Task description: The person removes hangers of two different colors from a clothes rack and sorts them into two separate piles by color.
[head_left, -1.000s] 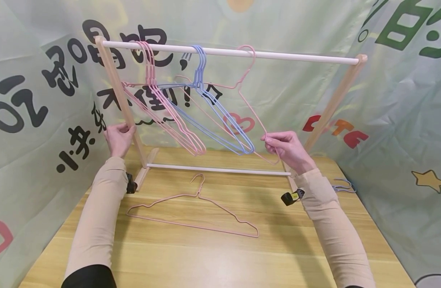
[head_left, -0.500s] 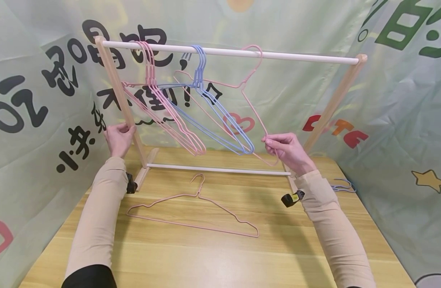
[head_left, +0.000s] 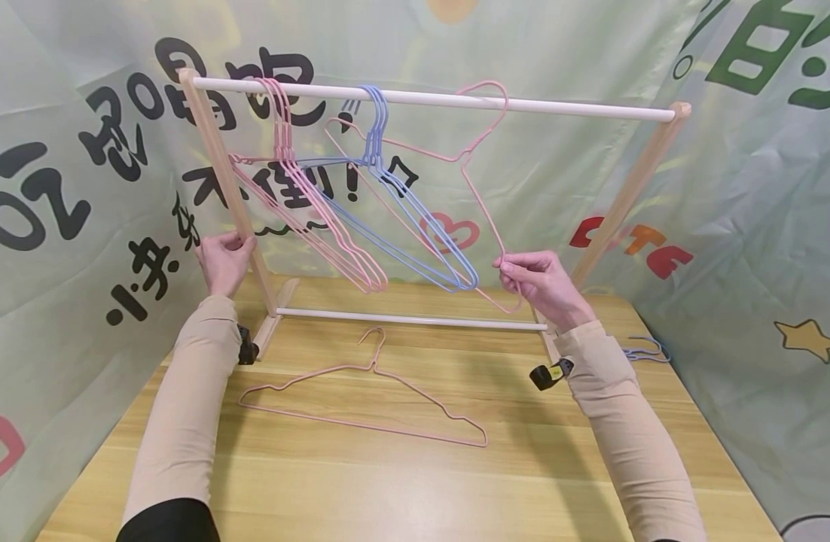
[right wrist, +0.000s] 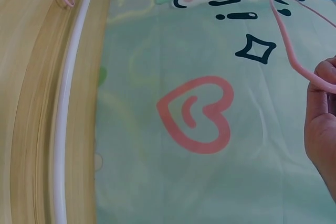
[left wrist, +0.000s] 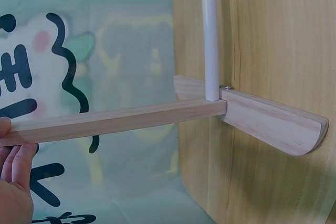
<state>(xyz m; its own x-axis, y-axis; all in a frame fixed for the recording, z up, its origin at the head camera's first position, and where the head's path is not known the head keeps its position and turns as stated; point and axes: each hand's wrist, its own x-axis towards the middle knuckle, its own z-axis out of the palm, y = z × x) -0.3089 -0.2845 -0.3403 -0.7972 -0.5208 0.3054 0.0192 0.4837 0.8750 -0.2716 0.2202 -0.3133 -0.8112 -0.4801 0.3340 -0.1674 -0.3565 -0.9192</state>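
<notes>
My right hand (head_left: 540, 284) pinches the lower right corner of a pink hanger (head_left: 486, 199), whose hook loops over the white top rail (head_left: 578, 108) of a wooden rack. This hanger tilts, its far shoulder reaching behind the blue hangers. In the right wrist view, the fingers (right wrist: 324, 90) close around the pink wire. At the left, my left hand (head_left: 225, 262) grips the rack's wooden post (head_left: 218, 158) between thumb and fingers; the left wrist view shows the same post (left wrist: 121, 120) held. Several blue hangers (head_left: 425, 218) and several pink hangers (head_left: 334, 214) hang close together on the rail.
A loose pink hanger (head_left: 364, 425) lies flat on the wooden table (head_left: 415, 489). Low across the rack runs a white bar (head_left: 415, 320). Blue hanger hooks (head_left: 648, 350) show at the right, partly behind the sleeve. A printed cloth (head_left: 564, 45) stands behind everything.
The held pink hanger's hook and neck have moved right along the top rail, tilting the hanger more. The right hand stays nearly in place; the left hand has not moved.
</notes>
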